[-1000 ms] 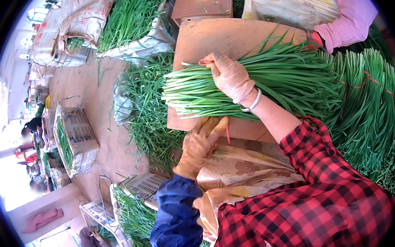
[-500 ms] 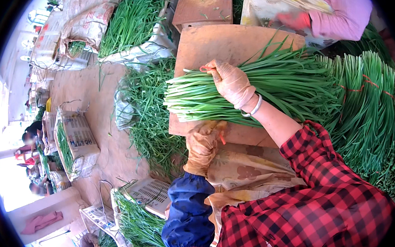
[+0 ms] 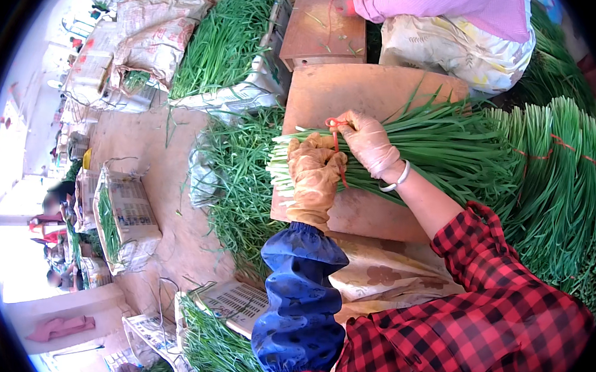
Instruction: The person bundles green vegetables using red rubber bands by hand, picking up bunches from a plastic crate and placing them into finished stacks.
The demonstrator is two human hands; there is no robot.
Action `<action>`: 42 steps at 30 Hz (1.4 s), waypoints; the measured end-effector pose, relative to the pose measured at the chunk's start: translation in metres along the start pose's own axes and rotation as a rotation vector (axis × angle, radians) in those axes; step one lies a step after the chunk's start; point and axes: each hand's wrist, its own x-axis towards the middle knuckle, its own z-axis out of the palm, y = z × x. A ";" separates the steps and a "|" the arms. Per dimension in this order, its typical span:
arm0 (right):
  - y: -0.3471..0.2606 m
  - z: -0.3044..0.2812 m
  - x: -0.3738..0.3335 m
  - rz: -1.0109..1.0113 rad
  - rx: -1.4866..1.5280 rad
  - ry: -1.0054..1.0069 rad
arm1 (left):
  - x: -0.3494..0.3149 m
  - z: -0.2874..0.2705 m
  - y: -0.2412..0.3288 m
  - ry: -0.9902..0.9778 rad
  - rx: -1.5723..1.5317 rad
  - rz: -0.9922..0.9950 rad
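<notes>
A thick bundle of long green chives [image 3: 446, 146] lies across a brown board [image 3: 347, 91] in front of me. My left hand [image 3: 316, 174], in a tan glove with a blue sleeve cover, grips the bundle near its cut ends. My right hand [image 3: 370, 143], in a thin pale glove, rests on top of the bundle and pinches a red band [image 3: 336, 139] that runs down between both hands.
Tied chive bundles [image 3: 557, 184] are stacked at the right. Loose chives [image 3: 240, 183] lie on the floor left of the board. Another person in a pink sleeve [image 3: 437, 0] works at a second board [image 3: 319, 28] behind. Boxes of chives [image 3: 126, 217] stand at the left.
My left hand has risen from below the board onto the bundle's cut ends. My right hand now holds a red band there. The view has shifted slightly.
</notes>
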 end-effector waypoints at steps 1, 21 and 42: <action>0.001 0.000 0.001 0.034 0.112 -0.005 | 0.001 0.000 -0.002 -0.014 0.010 -0.016; -0.013 -0.031 0.020 0.070 -0.123 -0.545 | 0.008 -0.004 0.008 -0.192 0.044 -0.133; -0.007 -0.044 0.030 0.098 -0.040 -0.702 | 0.004 0.003 0.001 -0.118 0.177 -0.018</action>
